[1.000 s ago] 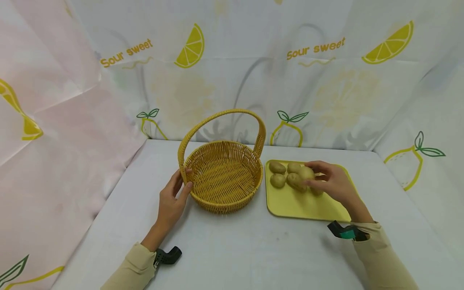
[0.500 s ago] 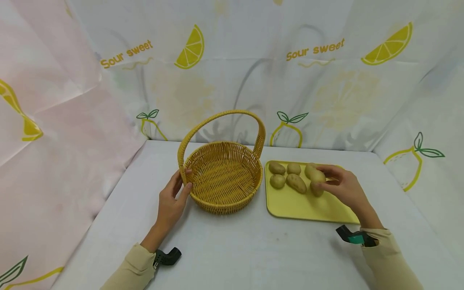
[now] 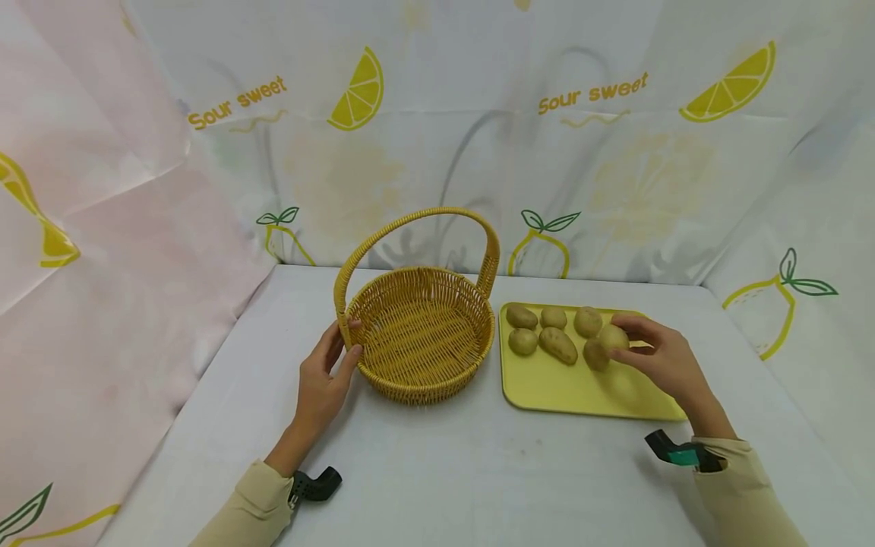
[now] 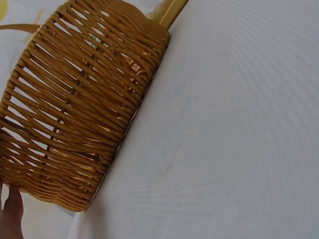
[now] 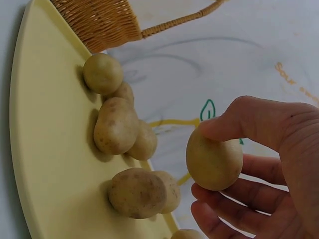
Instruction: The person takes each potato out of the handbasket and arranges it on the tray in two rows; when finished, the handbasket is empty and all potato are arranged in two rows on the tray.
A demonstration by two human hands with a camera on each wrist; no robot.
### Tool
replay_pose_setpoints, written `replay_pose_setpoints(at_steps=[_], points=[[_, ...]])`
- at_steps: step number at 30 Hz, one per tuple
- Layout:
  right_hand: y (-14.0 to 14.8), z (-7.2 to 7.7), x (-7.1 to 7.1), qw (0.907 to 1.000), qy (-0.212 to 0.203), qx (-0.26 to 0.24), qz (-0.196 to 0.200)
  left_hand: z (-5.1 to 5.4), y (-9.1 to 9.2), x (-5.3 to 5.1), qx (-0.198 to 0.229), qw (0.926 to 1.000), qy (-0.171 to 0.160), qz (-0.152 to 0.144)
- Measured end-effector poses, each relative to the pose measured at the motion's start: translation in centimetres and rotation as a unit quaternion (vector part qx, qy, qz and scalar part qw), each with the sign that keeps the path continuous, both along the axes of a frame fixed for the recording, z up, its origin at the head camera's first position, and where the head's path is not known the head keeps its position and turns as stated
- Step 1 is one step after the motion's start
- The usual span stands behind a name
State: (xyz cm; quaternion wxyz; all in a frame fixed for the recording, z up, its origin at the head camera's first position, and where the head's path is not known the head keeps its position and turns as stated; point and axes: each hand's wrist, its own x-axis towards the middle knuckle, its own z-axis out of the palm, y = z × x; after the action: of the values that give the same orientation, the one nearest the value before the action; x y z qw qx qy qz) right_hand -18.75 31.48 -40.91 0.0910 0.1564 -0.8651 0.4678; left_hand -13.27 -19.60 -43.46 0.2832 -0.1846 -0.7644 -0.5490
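My left hand (image 3: 324, 386) grips the left side of a round wicker basket (image 3: 420, 389), at the foot of its tall handle. Nothing lies inside the basket. In the left wrist view its woven side (image 4: 75, 104) fills the upper left, with a bit of the hand (image 4: 12, 216) at the lower edge. My right hand (image 3: 668, 363) holds a potato (image 3: 614, 338) over a yellow tray (image 3: 560, 393). The right wrist view has this potato (image 5: 214, 158) pinched between thumb and fingers, raised off the tray. Several other potatoes (image 3: 559, 346) lie on the tray's far half.
A white cloth covers the table (image 3: 444, 471). The tray stands just right of the basket, a narrow gap between them. Behind rises a lemon-printed backdrop (image 3: 437, 152), with a pinkish cloth (image 3: 123, 266) on the left. The basket handle (image 3: 437, 211) arches high.
My right hand has carried the potato to the right across the tray, uncovering potatoes it hid before. The left hand and the basket have stayed in place.
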Motion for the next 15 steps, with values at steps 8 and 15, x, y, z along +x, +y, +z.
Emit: replay_pose_setpoints(at_steps=[8,15], points=[[0.8,-0.4,0.1,0.9999,0.002,0.004,-0.011,0.1,0.0,0.1,0.003,1.0000,-0.003,-0.001],[1.5,-0.6,0.3,0.9993,-0.014,0.022,-0.027,0.1,0.0,0.1,-0.004,0.9999,-0.009,0.005]])
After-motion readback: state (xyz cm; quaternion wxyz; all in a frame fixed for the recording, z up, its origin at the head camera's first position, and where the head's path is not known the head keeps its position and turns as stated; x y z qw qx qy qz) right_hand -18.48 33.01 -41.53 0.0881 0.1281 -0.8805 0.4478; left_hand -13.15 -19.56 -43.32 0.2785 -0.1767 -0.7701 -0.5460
